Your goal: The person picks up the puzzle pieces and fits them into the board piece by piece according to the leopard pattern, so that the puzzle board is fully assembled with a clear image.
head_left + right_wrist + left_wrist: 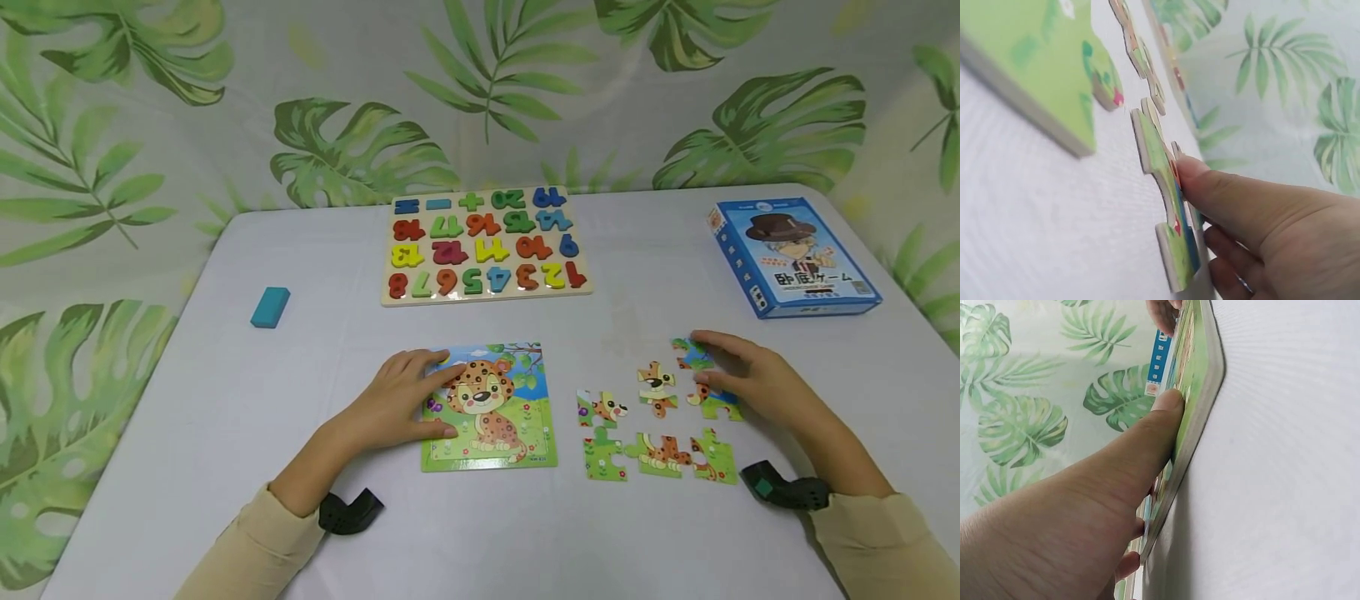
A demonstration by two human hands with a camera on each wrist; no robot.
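My left hand (408, 396) rests spread on the leopard puzzle board (487, 450), at its left side. Its thumb (1169, 403) lies on the board's green surface, and its fingers reach the upper left of the picture. At right, my right hand (757, 379) is over two loose jigsaw pieces. Its index fingertip is at the top edge of the blue-and-green piece (697, 357). The thumb (1194, 175) overlaps the top of the lower piece with a spotted tail (1175, 265). Other loose pieces, such as the leopard-body piece (660, 454), lie between the board and this hand.
Behind the puzzle board lies a wooden number board (487, 229) with coloured figures. A blue game box (795, 258) sits at back right, a teal block (270, 307) at left. Leaf-patterned cloth (360, 150) hangs behind the white table.
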